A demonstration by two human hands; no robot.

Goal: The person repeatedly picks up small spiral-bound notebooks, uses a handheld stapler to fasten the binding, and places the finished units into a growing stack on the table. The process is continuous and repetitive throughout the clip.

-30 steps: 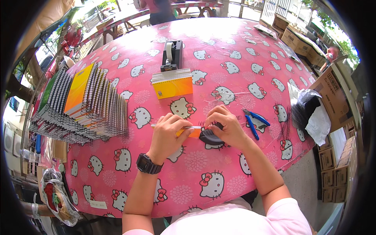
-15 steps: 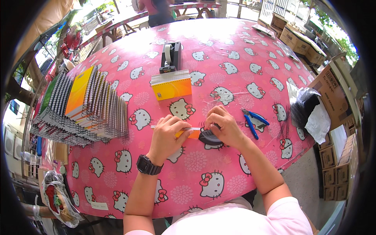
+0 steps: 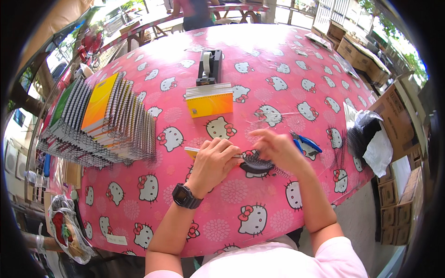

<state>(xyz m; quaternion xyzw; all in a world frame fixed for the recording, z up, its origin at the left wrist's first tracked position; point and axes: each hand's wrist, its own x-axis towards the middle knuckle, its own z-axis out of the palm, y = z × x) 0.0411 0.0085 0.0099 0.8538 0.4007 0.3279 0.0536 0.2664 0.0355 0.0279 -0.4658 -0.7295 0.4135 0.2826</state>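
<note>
My left hand presses down on a small yellow notebook lying flat on the pink patterned tablecloth; only the notebook's left corner shows from under the fingers. My right hand is blurred and hovers just right of it, over a black spiral wire coil that lies at the notebook's right edge. Whether the right fingers pinch the coil I cannot tell.
A fanned stack of spiral notebooks fills the left side. A small pile of yellow pads and a black tape dispenser lie farther out. Blue-handled pliers rest to the right, beside a bag of black coils. Cardboard boxes stand right.
My right hand has lifted slightly and shifted over the coil, now blurred by motion. My left hand stays pressed on the notebook.
</note>
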